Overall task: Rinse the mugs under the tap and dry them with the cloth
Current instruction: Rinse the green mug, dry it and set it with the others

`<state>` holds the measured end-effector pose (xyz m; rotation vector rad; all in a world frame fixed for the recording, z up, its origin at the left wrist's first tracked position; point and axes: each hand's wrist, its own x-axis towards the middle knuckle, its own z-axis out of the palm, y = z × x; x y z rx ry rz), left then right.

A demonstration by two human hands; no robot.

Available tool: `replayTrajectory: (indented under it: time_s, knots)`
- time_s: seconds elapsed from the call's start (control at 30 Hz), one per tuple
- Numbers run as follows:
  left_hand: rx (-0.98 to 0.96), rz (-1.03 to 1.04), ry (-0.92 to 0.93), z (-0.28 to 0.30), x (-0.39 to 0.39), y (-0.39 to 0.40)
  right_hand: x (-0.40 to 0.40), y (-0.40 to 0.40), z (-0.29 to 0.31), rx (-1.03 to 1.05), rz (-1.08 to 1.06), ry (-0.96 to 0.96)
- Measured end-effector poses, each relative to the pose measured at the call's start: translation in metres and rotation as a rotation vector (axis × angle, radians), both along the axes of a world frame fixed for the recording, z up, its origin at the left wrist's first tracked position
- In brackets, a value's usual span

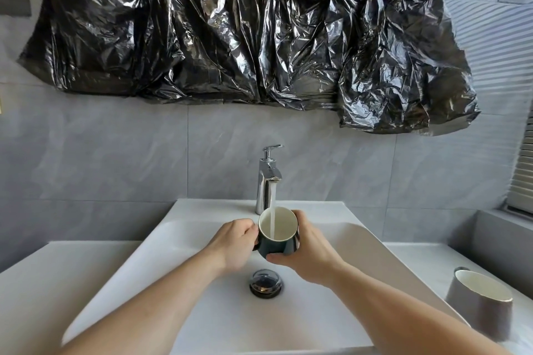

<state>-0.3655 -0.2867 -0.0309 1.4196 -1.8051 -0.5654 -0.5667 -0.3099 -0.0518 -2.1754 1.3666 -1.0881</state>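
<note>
Dark green ceramic mug with a cream inside (277, 232) is sitting between both my hands, over the white rectangular basin (202, 311) and right under the chrome tap (266, 181), whose stream is falling straight into its open mouth. My left hand (235, 243) is closing its fingers (250, 230) around the handle side, and my right hand (310, 252) is wrapping the far wall, thumb tucked under the base. To rinse it well, I am thinking I should tilt the mug and roll it slowly, so the water sweeps the whole inner wall and the rim, then tip it out above the black round drain plug (266, 282). Wet glaze is likely to be slippery, so I am keeping both grips firm. A second grey mug with a pale inside (480, 301) is waiting on the white tabletop (418, 262) to my right. I am seeing no cloth.
</note>
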Motion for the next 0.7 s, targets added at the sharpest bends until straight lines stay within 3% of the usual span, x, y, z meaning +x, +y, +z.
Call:
replayTrajectory:
  time_s: [0.37, 0.7]
  knots:
    - [-0.137, 0.049, -0.152, 0.005, -0.001, 0.003, -0.001, -0.005, -0.003, -0.009, 0.036, 0.019]
    - [-0.249, 0.104, -0.127, 0.011, 0.000, 0.006, 0.005, -0.003, -0.002, -0.029, 0.025, 0.021]
